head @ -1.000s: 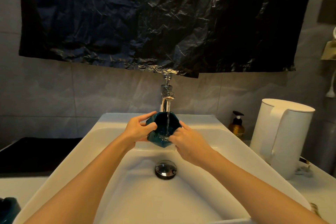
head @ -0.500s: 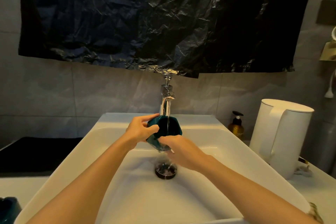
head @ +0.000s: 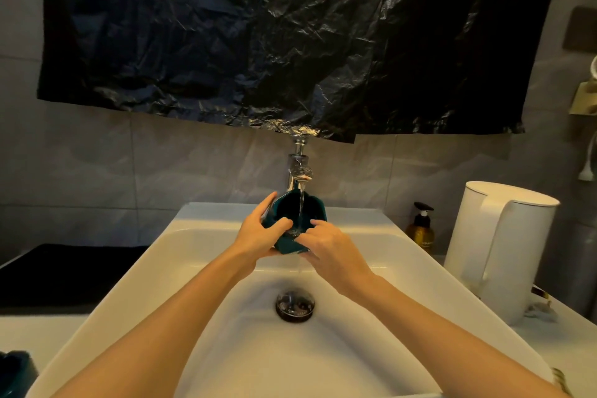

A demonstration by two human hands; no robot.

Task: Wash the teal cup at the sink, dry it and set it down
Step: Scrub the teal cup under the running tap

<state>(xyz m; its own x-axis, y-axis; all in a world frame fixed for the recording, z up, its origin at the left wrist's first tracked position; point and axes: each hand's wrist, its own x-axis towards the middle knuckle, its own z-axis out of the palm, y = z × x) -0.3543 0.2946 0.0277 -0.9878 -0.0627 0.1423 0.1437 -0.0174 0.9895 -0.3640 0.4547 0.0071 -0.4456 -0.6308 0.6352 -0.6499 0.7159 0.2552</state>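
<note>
Right hand (head: pixel 329 252) off the teal cup's (head: pixel 284 208) front, now at its right rim.

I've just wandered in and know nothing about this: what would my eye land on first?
The left hand and right hand hold a teal cup under the running tap, over a white sink. Above, a big crinkled black plastic sheet covers the wall; a white kettle stands right of the sink.

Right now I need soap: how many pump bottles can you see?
1: an amber pump bottle stands just right of the sink, between it and the white kettle. More could be hidden behind the kettle.
</note>
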